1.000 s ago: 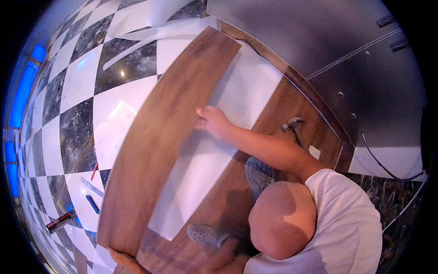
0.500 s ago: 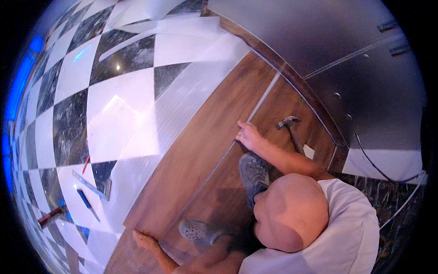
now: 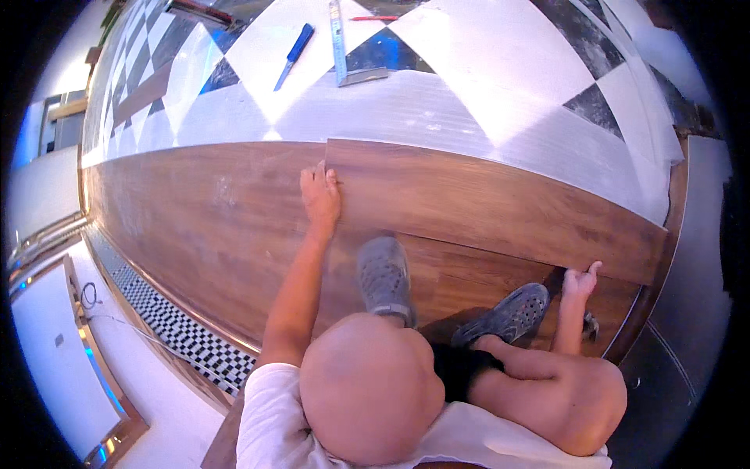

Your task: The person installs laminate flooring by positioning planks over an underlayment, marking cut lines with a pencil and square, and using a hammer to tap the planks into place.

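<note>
One plank (image 3: pixel 492 199), hands (image 3: pixel 320 197) (image 3: pixel 579 283) at left end and near edge

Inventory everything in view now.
plank: 1, brown, centre right
floorboards: several, brown, left, centre
sheet: 1, white, beyond plank
square: 1, silver, top
knife: 1, blue, left of square
stick: 1, red, right of square
tiles: many, black/white, top
mosaic: 1, black/white, lower left
panel: 1, dark, right
metal tool: 1, grey, right
clogs: 2, grey, lower centre
shirt: 1, white, bottom
left hand: 1, bare, plank's left end
right hand: 1, bare, plank's near edge
</note>
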The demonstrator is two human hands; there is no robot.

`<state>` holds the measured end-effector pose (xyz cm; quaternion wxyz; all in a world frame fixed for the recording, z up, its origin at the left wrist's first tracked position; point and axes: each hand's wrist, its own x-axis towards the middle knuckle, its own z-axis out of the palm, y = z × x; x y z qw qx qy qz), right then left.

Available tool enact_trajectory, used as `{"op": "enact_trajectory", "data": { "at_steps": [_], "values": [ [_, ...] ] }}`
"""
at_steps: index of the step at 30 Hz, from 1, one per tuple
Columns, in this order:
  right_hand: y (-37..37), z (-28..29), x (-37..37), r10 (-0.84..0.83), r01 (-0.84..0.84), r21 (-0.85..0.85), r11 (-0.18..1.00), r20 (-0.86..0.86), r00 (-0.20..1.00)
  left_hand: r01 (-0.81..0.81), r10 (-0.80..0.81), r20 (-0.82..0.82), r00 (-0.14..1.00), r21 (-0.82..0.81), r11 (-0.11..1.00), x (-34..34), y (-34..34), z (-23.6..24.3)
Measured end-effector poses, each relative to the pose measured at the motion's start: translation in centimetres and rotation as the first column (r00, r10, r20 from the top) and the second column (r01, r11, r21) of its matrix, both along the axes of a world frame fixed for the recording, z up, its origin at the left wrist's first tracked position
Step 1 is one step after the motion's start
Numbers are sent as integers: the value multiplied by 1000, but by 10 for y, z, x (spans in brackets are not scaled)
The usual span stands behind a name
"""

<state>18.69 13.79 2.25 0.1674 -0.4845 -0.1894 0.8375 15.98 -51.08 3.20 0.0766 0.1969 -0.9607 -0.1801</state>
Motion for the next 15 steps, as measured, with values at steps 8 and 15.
{"op": "enact_trajectory", "data": {
  "at_steps": [8,15],
  "values": [
    [-4,9,3,-14,5,124,992,77,997,119,-117,20,993,-134,984,24,8,-15],
    [-2,21,4,33,-42,168,985,54,998,49,-46,29,999,-137,989,22,16,-21]
  ]
}}
